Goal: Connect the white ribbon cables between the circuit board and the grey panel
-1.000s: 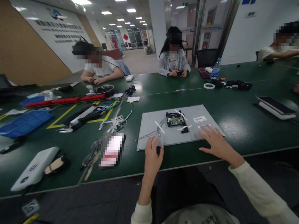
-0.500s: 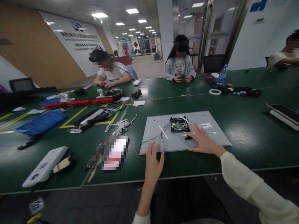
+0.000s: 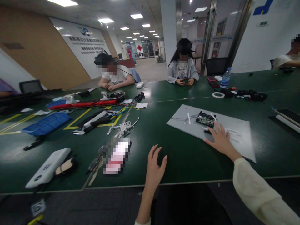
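A flat grey metal panel (image 3: pixel 187 120) lies on the green table, turned at an angle to the table's front edge. On it are a black frame with a green circuit board (image 3: pixel 205 119), thin grey cables and strips of white tape (image 3: pixel 188 118). My right hand (image 3: pixel 221 140) rests over the panel's near side with fingers spread, close to the circuit board, and hides part of the panel. Left of the panel, my left hand (image 3: pixel 155 167) hovers near the table's front edge. Its fingers are apart and curved, with nothing in them.
A pixelated phone-like object (image 3: pixel 117 156) lies left of my left hand, with white tangled strips (image 3: pixel 124 128) behind it. Farther left are a white device (image 3: pixel 48 168) and a blue tray (image 3: pixel 47 123). Two people sit across the table; a water bottle (image 3: pixel 225 78) stands at the back right.
The grey panel has slid right and swung round clockwise, with my right hand moving right along with it. My left hand is now apart from the panel, in nearly the same place.
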The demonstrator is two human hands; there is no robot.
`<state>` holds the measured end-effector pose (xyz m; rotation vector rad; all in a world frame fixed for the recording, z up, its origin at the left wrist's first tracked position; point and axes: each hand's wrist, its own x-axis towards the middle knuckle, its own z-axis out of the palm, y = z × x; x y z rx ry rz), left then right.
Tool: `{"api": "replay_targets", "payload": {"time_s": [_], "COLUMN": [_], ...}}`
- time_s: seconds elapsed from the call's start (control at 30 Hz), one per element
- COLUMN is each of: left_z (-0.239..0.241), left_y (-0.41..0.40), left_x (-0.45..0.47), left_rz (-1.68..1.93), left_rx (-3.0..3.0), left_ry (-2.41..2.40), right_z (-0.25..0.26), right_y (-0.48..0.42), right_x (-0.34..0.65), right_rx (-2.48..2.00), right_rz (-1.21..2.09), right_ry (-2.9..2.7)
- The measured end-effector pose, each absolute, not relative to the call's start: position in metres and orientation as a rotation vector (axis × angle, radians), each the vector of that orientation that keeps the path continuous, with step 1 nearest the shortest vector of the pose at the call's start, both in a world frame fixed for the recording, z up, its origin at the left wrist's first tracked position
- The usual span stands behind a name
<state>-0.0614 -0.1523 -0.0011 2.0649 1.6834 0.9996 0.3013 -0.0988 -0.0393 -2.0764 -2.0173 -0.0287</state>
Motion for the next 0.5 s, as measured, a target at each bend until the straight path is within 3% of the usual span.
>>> {"api": "replay_targets", "payload": {"time_s": [0.5], "left_z": [0.004], "left_y": [-0.159], "left_x": [-0.057], "left_rz": [0.851], "left_rx": [2.151], "left_ry": [1.69], "right_z": [-0.056], "right_y": [-0.042], "right_x": [0.356], "right_rx": [-2.466], "right_rz": [-0.073], "right_ry": [-1.151]}}
